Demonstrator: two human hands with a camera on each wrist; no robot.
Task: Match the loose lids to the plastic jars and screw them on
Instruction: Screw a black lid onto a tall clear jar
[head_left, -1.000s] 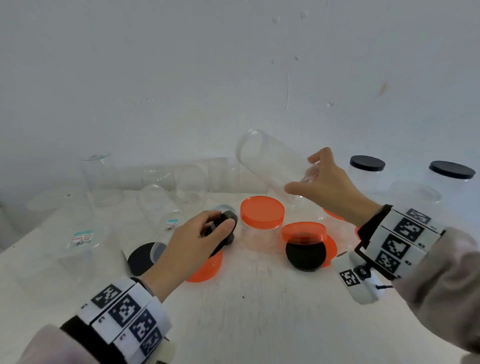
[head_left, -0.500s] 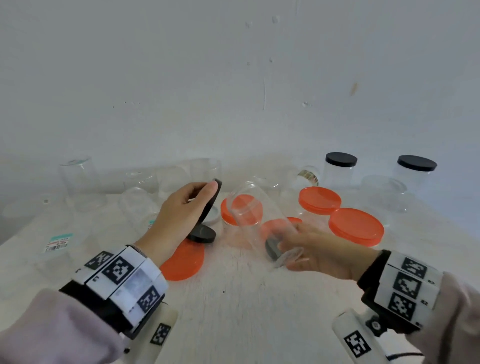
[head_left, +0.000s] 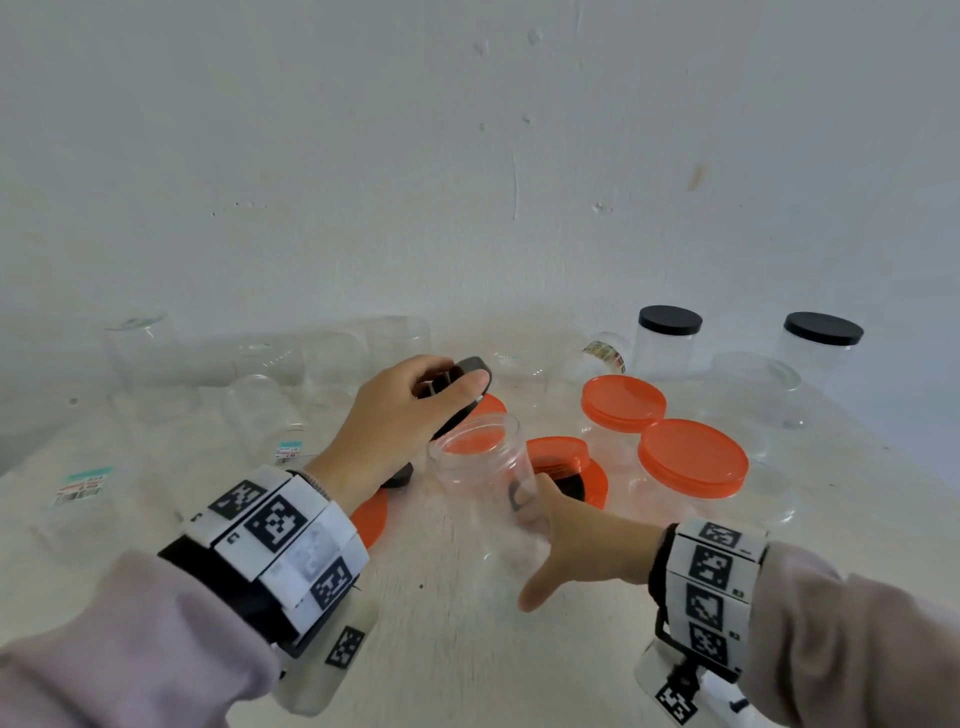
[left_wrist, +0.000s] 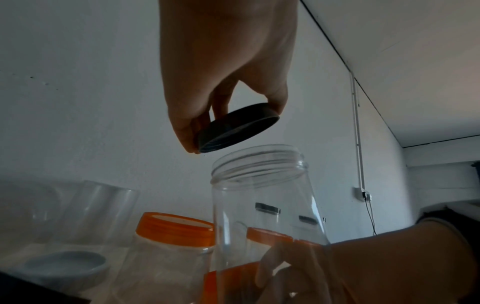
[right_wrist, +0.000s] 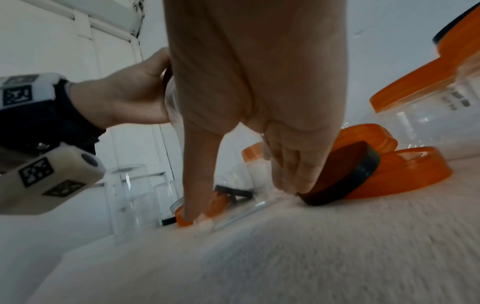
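A clear open jar (head_left: 480, 467) stands almost upright at the table's middle, leaning slightly left. My right hand (head_left: 535, 545) grips it low down, thumb toward me and fingers round the far side. My left hand (head_left: 449, 379) pinches a black lid (head_left: 475, 387) by its rim, tilted, just above and left of the jar's mouth. In the left wrist view the black lid (left_wrist: 239, 128) hangs a short way over the threaded neck (left_wrist: 257, 166) without touching it. In the right wrist view my fingers (right_wrist: 293, 164) wrap the jar's base at the table.
Two jars with orange lids (head_left: 623, 402) (head_left: 693, 457) stand right of the held jar. A black lid (head_left: 571, 486) lies in an upturned orange lid behind my right hand. A loose orange lid (head_left: 371, 517) lies left. Black-lidded jars (head_left: 670, 319) stand back right, open clear jars (head_left: 140, 353) back left.
My right hand brought the clear jar down from the back right and set it nearly upright in the middle. My left hand lifted the black lid off the table up over the jar's mouth.
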